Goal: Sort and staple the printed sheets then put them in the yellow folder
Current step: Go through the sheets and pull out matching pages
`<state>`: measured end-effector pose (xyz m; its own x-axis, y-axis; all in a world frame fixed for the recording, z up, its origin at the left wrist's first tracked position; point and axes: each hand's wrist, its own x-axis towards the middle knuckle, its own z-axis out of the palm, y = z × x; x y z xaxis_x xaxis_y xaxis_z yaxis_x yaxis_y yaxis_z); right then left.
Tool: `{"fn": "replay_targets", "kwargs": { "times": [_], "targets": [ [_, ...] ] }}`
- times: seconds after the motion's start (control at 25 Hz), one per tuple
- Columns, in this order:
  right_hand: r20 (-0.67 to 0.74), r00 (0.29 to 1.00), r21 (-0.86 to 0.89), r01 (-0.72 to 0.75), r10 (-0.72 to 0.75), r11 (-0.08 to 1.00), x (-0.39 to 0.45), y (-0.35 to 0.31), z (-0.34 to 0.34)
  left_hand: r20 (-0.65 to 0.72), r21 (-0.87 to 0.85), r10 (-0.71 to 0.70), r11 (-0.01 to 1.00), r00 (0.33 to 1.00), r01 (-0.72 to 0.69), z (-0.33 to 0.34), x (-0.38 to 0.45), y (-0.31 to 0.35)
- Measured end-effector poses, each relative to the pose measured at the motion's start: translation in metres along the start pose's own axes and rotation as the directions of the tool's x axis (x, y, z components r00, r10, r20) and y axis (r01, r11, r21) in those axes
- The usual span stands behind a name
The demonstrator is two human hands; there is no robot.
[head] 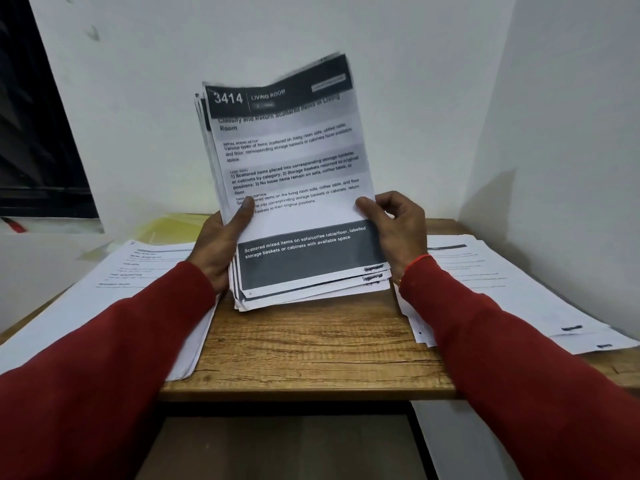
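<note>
Upright between both hands (pixel 221 244): sheets (pixel 294 181)

— Where's everything sitting?
— On the table (pixel 304 344): one pile of sheets (pixel 138 271) at the left, another pile (pixel 491 282) at the right. Between them, a stack of papers (pixel 294 188) is held up, left hand (pixel 221 244) and right hand (pixel 398 226) at its sides.
— And the folder (pixel 173 226)?
— Behind the left pile, by the wall (pixel 242 36).

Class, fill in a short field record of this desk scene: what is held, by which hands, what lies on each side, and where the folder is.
Held: stack of printed sheets, upright, top page headed 3414
Left hand: grips left edge
Right hand: pinches right edge
Left side: paper pile
Right side: paper pile
Yellow folder: behind left hand
Surface: wooden table
</note>
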<state>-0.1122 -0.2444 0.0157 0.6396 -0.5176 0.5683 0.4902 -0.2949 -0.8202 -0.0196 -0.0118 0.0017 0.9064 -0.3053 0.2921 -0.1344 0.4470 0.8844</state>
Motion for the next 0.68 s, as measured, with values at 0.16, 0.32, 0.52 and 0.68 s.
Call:
{"fn": "replay_targets", "kwargs": {
  "times": [0.16, 0.32, 0.52, 0.68],
  "targets": [
    [0.014, 1.000, 0.037, 0.020, -0.020, 0.999, 0.002, 0.001, -0.003, -0.015, 0.000, 0.036, 0.999, 0.999, -0.036, 0.001, 0.000, -0.001],
    [-0.112, 0.993, 0.058, 0.034, -0.027, 0.998, 0.011, -0.001, -0.014, -0.034, 0.002, 0.073, 0.997, 0.997, -0.073, -0.003, 0.002, -0.003],
    [-0.476, 0.878, -0.046, 0.029, -0.048, 0.998, 0.042, 0.013, -0.057, -0.068, 0.027, 0.086, 0.996, 0.994, -0.085, -0.004, 0.003, -0.003],
    [-0.568, 0.815, -0.264, -0.051, -0.112, 0.963, 0.043, 0.022, -0.078, -0.062, 0.019, 0.104, 0.994, 0.993, -0.103, -0.004, 0.002, 0.001]
  ]
}}
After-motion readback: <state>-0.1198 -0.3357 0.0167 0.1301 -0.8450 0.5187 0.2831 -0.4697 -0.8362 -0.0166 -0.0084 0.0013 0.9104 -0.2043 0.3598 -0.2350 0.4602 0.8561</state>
